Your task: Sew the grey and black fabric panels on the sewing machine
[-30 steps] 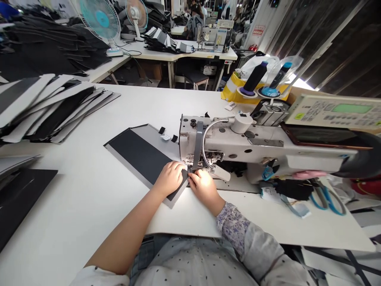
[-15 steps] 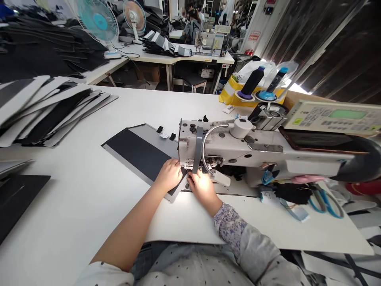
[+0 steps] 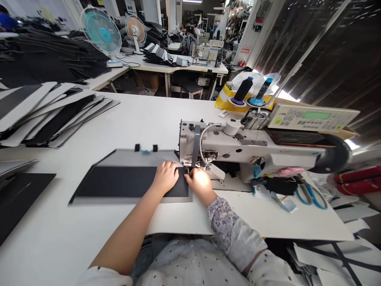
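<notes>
A black and grey fabric panel lies flat on the white table, its right end under the head of a sewing machine. Two small black tabs and a bit of blue stick out along its far edge. My left hand rests palm down on the panel, fingers lying on its surface just left of the needle area. At the panel's right end, my right hand is closed, thumb and forefinger pinching the edge beside the presser foot. The machine's lamp lights this hand brightly. The needle itself is hidden.
Stacked grey and black pieces lie at the left, with a black panel nearer me. Blue-handled scissors and scraps sit right of the machine. Thread cones stand behind it. Fans and people are farther back.
The panel has turned from a slant to lie nearly parallel to the table's front edge, its left end swinging toward me. Both hands stay near the needle, the left shifted slightly left.
</notes>
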A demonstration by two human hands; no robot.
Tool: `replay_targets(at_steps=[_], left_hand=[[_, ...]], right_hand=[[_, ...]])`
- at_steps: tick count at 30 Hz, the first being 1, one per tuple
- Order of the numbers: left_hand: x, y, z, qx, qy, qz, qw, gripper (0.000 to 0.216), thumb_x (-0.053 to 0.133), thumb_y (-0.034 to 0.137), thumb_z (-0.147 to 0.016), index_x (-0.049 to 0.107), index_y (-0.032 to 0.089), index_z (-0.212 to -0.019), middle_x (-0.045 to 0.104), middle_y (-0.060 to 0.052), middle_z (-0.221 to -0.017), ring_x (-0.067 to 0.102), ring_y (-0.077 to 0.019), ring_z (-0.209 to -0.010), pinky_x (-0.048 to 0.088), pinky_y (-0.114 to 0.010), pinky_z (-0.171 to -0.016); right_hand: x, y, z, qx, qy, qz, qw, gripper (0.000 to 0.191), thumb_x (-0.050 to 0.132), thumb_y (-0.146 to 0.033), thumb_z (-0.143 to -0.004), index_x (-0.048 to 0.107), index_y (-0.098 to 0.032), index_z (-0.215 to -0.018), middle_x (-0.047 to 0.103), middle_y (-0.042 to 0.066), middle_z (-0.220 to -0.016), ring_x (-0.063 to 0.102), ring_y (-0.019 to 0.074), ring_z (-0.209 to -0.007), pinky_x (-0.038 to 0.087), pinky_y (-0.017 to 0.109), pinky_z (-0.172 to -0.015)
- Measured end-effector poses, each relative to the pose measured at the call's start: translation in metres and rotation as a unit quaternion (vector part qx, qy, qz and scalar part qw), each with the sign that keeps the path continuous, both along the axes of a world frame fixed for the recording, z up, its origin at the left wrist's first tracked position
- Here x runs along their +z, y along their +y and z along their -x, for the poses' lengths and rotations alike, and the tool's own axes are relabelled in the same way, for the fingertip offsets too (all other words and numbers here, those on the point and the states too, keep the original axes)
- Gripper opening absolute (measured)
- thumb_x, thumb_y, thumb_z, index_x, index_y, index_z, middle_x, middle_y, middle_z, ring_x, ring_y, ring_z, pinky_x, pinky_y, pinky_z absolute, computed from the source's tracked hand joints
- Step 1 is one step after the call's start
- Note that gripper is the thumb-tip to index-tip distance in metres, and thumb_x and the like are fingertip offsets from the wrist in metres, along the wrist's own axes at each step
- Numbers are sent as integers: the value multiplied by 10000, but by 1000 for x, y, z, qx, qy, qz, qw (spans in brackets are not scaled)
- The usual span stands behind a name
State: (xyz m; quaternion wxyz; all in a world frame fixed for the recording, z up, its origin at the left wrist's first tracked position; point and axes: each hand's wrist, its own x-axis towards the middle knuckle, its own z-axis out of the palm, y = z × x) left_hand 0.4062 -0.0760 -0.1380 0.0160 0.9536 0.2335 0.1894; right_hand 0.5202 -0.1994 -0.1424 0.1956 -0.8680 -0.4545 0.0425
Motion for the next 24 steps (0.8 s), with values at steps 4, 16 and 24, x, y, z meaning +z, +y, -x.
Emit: replay_targets(at_steps=[4,16,24], left_hand=[[0,-19,6,-41,13,0,999,309,431,200,-911,609,237,-1161,597,-95,-979,523,-237,-919,428,-384,-838],[0,-4,2,-106,25,17,994,306,492,214,-908,686,335,-1111,611,-56,-920,488,-216,-906,404,-357,-819],[1,-15,-1,-117,28,26,992,316,492,185,-892,652,256,-1155,627,-69,-1028,507,-218,-951,413,-370,-879]], right_hand=[[-4,2,4,3,-31,18,999,203,471,-225,-909,650,-132,-892,668,115,-804,633,210,-738,472,291,-696],[-19,-1,8,69,-97,-39,992,242,472,-231,-941,669,-168,-815,641,70,-770,611,183,-730,472,278,-718],[-9,-5,12,92,-43,-78,992,218,479,-196,-907,687,-141,-943,665,101,-876,614,214,-844,493,328,-811]])
